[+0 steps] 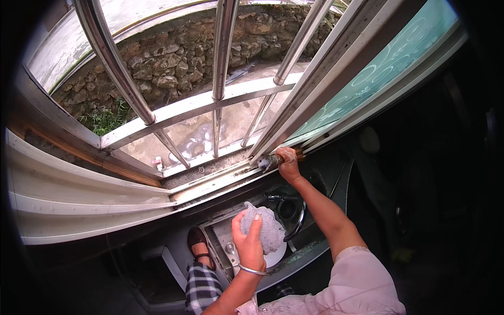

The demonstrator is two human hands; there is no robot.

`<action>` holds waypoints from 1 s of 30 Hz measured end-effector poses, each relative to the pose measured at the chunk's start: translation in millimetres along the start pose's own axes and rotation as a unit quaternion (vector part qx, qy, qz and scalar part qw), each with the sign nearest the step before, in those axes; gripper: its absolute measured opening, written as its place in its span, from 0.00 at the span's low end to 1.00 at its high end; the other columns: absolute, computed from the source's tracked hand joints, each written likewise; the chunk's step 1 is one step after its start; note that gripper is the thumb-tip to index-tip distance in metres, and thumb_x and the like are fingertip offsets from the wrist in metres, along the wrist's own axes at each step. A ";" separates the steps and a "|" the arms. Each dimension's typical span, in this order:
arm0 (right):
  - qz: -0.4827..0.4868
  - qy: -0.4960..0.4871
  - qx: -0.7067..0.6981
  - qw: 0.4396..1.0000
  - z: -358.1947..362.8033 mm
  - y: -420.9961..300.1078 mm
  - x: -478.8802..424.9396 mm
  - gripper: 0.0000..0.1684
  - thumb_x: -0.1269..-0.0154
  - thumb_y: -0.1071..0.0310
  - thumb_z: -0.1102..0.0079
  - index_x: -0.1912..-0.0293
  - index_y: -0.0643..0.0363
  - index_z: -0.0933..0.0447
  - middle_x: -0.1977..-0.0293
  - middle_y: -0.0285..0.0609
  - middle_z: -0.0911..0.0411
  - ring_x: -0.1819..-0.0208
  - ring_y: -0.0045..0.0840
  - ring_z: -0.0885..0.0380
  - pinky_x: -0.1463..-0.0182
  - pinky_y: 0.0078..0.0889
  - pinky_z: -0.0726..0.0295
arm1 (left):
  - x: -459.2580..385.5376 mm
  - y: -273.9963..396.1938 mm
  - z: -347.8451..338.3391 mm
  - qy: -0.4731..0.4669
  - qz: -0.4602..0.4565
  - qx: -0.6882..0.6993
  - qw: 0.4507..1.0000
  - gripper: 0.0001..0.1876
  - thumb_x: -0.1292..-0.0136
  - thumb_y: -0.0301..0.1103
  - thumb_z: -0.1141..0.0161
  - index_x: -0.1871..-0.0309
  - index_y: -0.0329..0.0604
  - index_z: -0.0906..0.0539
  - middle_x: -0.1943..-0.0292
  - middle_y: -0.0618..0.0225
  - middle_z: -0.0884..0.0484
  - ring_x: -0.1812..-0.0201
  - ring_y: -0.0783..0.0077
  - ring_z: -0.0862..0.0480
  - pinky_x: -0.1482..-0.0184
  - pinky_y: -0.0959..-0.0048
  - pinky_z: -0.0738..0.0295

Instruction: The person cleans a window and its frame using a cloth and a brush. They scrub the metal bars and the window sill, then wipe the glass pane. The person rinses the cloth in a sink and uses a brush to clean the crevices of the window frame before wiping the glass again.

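My left hand (249, 244) grips a bunched grey-lavender cloth (264, 230) above the sink, its thumb pressed over the folds. Higher up, my right hand (289, 163) is closed around a short brush-like tool (280, 159) at the window sill. Its grey, wet-looking end (267, 162) rests at the lower window track (220, 179), close to the foot of the sliding sash (299, 94). Brown bristle-like strands (302, 152) show on the other side of the fist. My fingers hide the middle of the tool, so its exact kind is unclear.
Metal security bars (222, 51) stand outside the window. Below are a metal sink (220, 232), a curved faucet (301, 224) and a white bowl or plate (277, 256), partly hidden. My shoe (197, 238) rests on the counter beside the sink. Frosted patterned glass (378, 75) fills the right sash.
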State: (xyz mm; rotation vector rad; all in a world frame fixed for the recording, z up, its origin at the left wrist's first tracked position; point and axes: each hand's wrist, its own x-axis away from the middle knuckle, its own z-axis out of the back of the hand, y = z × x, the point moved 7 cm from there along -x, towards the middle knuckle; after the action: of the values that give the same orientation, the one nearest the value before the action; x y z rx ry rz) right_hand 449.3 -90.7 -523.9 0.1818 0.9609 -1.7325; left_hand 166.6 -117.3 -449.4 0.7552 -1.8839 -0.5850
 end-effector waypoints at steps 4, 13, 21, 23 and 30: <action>-0.030 -0.061 -0.065 0.996 -41.0 -66.3 12.8 0.07 0.54 0.80 0.46 0.73 0.57 0.29 0.74 0.41 0.28 0.63 0.40 0.27 0.54 0.39 0.35 | -4.3 7.1 -0.2 0.005 -0.010 0.008 1.000 0.18 0.33 0.30 0.38 0.42 0.40 0.26 0.52 0.64 0.20 0.53 0.72 0.20 0.47 0.73 0.26; -0.065 -0.121 -0.222 0.965 -67.5 -130.1 4.6 0.18 0.61 0.86 0.51 0.66 0.63 0.26 0.70 0.47 0.25 0.60 0.44 0.25 0.56 0.35 0.28 | -5.3 13.8 -0.8 0.011 -0.041 -0.006 0.999 0.19 0.33 0.31 0.38 0.42 0.39 0.27 0.51 0.63 0.21 0.52 0.73 0.21 0.47 0.73 0.26; -0.046 -0.153 -0.148 0.976 -56.0 -78.0 16.0 0.08 0.56 0.76 0.41 0.70 0.57 0.25 0.71 0.40 0.23 0.61 0.37 0.23 0.53 0.36 0.32 | -7.9 26.5 2.0 0.006 -0.081 -0.029 0.996 0.19 0.35 0.30 0.36 0.43 0.38 0.27 0.51 0.64 0.23 0.51 0.74 0.23 0.46 0.74 0.27; 0.026 -0.192 -0.237 0.952 -68.9 -136.7 23.1 0.07 0.53 0.75 0.39 0.70 0.57 0.27 0.71 0.40 0.26 0.61 0.37 0.24 0.52 0.35 0.31 | -10.7 22.3 4.9 0.032 -0.083 -0.014 0.996 0.19 0.34 0.31 0.37 0.43 0.38 0.27 0.51 0.65 0.23 0.52 0.74 0.23 0.46 0.74 0.28; -0.012 -0.070 -0.050 0.996 -0.7 -13.3 11.0 0.08 0.53 0.78 0.38 0.72 0.59 0.28 0.73 0.41 0.29 0.68 0.35 0.27 0.61 0.33 0.30 | -5.6 18.8 10.5 0.020 -0.059 -0.013 0.998 0.16 0.35 0.30 0.36 0.46 0.41 0.25 0.53 0.66 0.22 0.53 0.75 0.23 0.47 0.74 0.28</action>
State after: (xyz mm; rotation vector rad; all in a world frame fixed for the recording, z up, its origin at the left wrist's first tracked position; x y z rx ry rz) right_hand 433.3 -97.3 -523.7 -0.0148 0.9471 -1.6913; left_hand 154.2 -99.6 -444.2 0.8592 -1.8019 -0.6619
